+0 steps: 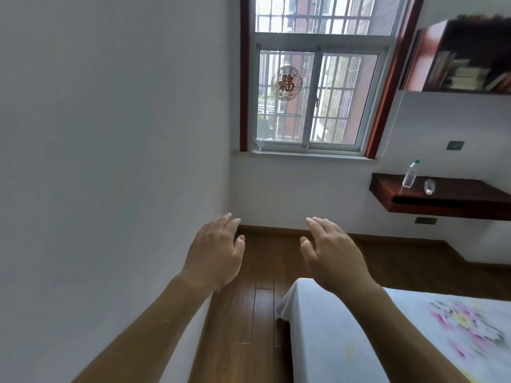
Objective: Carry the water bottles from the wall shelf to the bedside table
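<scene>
Head view: two clear plastic water bottles on the dark wall shelf (442, 196) at right, upright bottle (410, 175) beside lying bottle (429, 186). Likely light, smooth, slightly squashy; grasp mid-body. Left hand (214, 255) and right hand (334, 255) spread, empty, well apart from them.

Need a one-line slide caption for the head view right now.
Both empty hands, left hand and right hand, raised open; two water bottles wait on the wall shelf by the window.

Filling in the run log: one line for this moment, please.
left hand open, empty | right hand open, empty | upright bottle, lying bottle on wall shelf
</scene>
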Action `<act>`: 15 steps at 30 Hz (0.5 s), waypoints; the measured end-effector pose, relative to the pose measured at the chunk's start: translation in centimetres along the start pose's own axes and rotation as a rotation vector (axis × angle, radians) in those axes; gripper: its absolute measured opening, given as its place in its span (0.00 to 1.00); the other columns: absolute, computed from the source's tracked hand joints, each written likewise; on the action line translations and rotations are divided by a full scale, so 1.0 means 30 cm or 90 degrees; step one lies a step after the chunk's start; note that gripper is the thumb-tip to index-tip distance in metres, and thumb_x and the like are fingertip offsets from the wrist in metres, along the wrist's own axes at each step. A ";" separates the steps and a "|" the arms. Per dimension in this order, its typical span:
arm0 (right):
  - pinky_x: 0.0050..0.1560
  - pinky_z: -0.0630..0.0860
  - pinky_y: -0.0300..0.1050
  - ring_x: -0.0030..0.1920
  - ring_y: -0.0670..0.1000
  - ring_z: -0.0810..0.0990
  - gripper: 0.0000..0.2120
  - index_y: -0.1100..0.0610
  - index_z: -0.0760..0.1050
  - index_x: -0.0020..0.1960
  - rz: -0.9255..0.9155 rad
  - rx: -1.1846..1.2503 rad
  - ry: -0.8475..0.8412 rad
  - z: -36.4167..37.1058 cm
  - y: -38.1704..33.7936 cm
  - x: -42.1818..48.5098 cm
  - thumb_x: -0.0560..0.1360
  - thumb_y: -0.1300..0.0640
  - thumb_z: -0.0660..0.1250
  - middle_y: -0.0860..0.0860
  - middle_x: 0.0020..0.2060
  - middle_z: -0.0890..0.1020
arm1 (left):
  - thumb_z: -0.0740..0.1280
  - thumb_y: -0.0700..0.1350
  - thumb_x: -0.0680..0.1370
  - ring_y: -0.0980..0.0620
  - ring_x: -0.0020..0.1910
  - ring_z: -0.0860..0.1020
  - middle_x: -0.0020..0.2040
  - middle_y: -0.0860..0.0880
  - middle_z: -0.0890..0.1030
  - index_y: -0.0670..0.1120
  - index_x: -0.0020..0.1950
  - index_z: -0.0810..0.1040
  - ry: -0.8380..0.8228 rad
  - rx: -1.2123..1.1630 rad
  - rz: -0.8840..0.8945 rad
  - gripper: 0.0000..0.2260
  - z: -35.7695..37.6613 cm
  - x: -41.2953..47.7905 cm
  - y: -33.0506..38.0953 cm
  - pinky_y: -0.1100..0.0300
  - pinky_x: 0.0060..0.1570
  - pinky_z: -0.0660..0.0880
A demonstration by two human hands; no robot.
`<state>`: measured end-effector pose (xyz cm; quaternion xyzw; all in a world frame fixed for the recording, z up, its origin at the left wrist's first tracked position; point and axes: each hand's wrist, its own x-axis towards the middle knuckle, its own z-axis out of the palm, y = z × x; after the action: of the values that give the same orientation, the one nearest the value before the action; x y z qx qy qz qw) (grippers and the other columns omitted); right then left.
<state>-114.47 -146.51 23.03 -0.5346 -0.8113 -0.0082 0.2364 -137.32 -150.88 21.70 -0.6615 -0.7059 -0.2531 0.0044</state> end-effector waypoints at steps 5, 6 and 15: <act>0.73 0.62 0.46 0.73 0.50 0.65 0.30 0.54 0.65 0.74 0.057 -0.022 -0.001 0.131 0.044 0.283 0.76 0.43 0.48 0.50 0.72 0.70 | 0.54 0.52 0.85 0.52 0.80 0.57 0.80 0.50 0.61 0.50 0.79 0.61 -0.017 -0.019 0.034 0.23 0.121 0.362 -0.108 0.54 0.79 0.53; 0.73 0.62 0.46 0.73 0.50 0.65 0.30 0.53 0.65 0.74 0.068 -0.027 0.002 0.147 0.061 0.336 0.76 0.43 0.48 0.50 0.72 0.70 | 0.54 0.52 0.85 0.51 0.80 0.57 0.80 0.50 0.62 0.50 0.79 0.62 -0.021 -0.022 0.042 0.23 0.140 0.438 -0.116 0.54 0.79 0.54; 0.72 0.59 0.44 0.73 0.50 0.65 0.27 0.53 0.65 0.74 0.129 -0.041 0.039 0.309 0.288 0.806 0.78 0.44 0.51 0.49 0.72 0.69 | 0.53 0.51 0.85 0.51 0.80 0.57 0.80 0.50 0.62 0.49 0.79 0.62 -0.052 -0.008 0.113 0.22 0.340 1.009 -0.134 0.52 0.78 0.55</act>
<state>-118.09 -119.46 22.22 -0.6210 -0.7446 -0.0267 0.2434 -141.51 -118.96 21.73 -0.7315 -0.6423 -0.2288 -0.0063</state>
